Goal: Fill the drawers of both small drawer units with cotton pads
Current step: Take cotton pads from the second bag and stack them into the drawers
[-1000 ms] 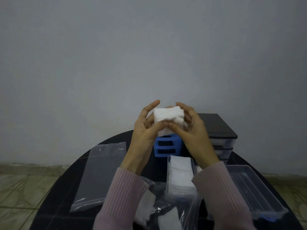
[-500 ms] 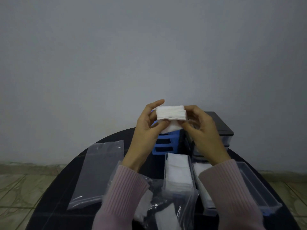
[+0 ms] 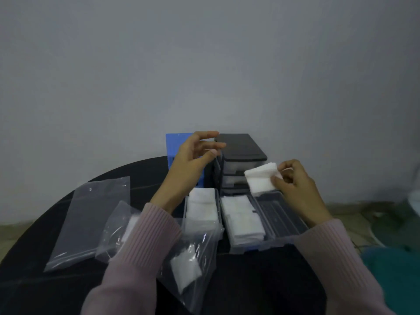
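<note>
Pink ribbed sleeves on both arms

The person wears a long-sleeved knit top in a pale, dusty pink. The left sleeve and the right sleeve both show fine ribbing that runs lengthwise along the forearm, with the ribs drawn closer at the cuffs. Each cuff ends at the wrist, leaving the left hand and the right hand bare. No rings, watch or bracelet show on either hand, and the fingers carry short nails

Wall: plain, grey-white, bare.
Floor: pale tiles, dim.
Table: round, black, glossy top.
Light: low, cool, even.
</note>
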A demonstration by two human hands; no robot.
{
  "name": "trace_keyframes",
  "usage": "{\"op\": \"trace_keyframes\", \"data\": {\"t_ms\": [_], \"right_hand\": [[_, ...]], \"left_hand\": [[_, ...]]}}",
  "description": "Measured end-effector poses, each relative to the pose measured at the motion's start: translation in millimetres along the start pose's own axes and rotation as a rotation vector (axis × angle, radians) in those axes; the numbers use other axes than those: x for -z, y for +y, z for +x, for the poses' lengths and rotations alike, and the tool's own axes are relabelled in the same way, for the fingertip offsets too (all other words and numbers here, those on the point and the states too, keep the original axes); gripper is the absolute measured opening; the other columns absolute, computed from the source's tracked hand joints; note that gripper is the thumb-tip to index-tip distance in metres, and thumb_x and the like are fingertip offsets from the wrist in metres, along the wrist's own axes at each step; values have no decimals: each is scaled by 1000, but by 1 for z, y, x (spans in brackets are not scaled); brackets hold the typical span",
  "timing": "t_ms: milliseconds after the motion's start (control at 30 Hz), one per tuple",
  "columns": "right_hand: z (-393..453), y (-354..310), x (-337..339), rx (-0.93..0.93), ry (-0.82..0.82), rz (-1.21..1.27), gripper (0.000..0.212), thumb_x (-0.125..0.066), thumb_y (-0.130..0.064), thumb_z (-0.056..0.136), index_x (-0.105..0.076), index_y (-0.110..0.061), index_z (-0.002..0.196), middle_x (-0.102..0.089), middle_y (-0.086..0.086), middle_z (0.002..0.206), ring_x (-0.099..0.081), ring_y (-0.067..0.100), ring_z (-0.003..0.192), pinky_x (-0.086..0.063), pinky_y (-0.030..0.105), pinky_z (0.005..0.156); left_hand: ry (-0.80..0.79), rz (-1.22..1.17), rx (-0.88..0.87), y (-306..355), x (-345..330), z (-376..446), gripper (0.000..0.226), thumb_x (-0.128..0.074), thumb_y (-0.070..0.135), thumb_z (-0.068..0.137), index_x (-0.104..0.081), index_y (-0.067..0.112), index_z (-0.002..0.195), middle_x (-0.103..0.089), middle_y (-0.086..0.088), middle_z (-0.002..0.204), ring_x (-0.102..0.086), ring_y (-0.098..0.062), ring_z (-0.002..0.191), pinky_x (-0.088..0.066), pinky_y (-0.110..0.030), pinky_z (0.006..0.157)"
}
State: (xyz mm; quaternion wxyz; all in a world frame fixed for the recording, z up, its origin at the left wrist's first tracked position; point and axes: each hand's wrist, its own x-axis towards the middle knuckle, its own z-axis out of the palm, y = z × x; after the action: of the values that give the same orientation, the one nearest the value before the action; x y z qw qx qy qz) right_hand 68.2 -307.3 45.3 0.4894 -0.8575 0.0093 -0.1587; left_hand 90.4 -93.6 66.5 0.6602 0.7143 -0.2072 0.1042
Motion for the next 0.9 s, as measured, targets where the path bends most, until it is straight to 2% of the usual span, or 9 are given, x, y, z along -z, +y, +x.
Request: {"op": "trace_keyframes", "data": {"t_ms": [133,267,400,467,600,767,833,900], "right_hand": [[-10,17,19,-113,45,-164,15,-49,-8,94,-44,-8,108,-54,10,104,-53,23,92,-45,33,75],[-18,34,28,-217,12,-310,13,-50,-9,93,-42,-12,103,-55,12,99,-52,24,85,-41,31,68],[-22,43,17,-249,-45,-387,11,-50,-9,93,-43,-11,101,-55,9,94,-53,23,86,-42,30,71],[-23,47,12,-250,-59,-448,10,-50,-10,93,-48,-8,103,-57,11,99,-52,21,86,-41,29,73],[-30,51,2,-187,-3,-625,18,-53,-11,92,-53,-5,109,-56,11,112,-55,23,97,-45,32,83],[-39,48,-7,19,169,-751,24,-51,-10,91,-50,-13,114,-51,5,116,-49,18,105,-42,32,92],[-40,48,-8,90,140,-737,23,-48,-10,93,-53,-14,115,-53,2,116,-51,16,103,-40,27,90],[-41,47,-12,119,46,-699,25,-46,-10,94,-54,-15,117,-56,2,118,-53,15,100,-40,23,84]], "left_hand": [[-84,-11,-8,2,-20,-3,26,-50,3,94,-55,19,114,-68,0,105,-64,-11,101,-49,-21,90],[-164,24,-22,5,-41,-9,25,-51,4,94,-57,21,111,-69,1,103,-63,-10,100,-49,-19,88],[-218,47,-35,8,-53,-13,24,-52,4,93,-58,19,110,-69,1,103,-64,-7,99,-49,-18,88],[-227,52,-41,9,-55,-14,23,-53,4,93,-59,19,110,-69,2,103,-64,-6,98,-49,-17,88],[-206,52,-44,11,-49,-13,24,-52,3,93,-59,18,110,-69,2,102,-64,-7,98,-49,-20,88],[-145,54,-40,9,-32,-8,25,-51,5,94,-59,23,108,-69,4,104,-63,-8,102,-48,-26,93],[-122,52,-41,9,-27,-6,24,-51,5,94,-58,22,109,-68,3,105,-62,-9,104,-48,-24,93],[-93,50,-43,11,-22,-6,24,-50,3,94,-58,17,112,-67,2,105,-62,-8,102,-48,-16,90]]}}
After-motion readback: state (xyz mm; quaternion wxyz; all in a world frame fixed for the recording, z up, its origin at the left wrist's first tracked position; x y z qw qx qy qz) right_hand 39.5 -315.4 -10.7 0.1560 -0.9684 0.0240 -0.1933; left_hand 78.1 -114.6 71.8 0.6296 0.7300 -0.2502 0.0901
